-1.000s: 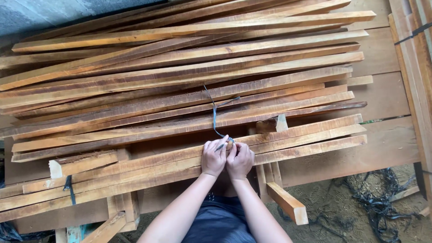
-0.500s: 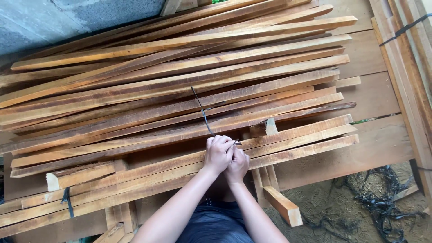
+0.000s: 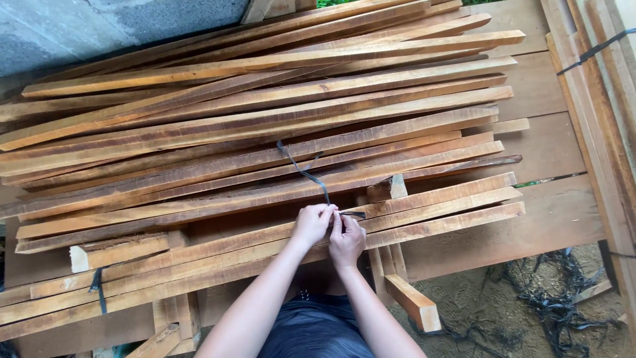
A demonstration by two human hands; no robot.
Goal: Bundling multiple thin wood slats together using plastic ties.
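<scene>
Both hands, left hand (image 3: 310,224) and right hand (image 3: 346,240), are pinching a thin dark plastic strap (image 3: 303,169) in a narrow grip, trailing above over rough-sawn wooden slats (image 3: 265,126).

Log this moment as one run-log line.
left hand: pinching thin dark plastic strap | right hand: gripping strap end | strap lies across long rough-sawn wooden slats

I see a short offcut block (image 3: 389,187) lying tilted on the stacked wood, and another loose block (image 3: 413,303) hanging off the near edge over the dirt ground (image 3: 483,311). A tangle of black strapping scraps (image 3: 563,308) lies on that ground to the right. At far right I see a separate bundle of boards (image 3: 603,86) with a dark band across it, and a grey wall (image 3: 99,26) at top left.
</scene>
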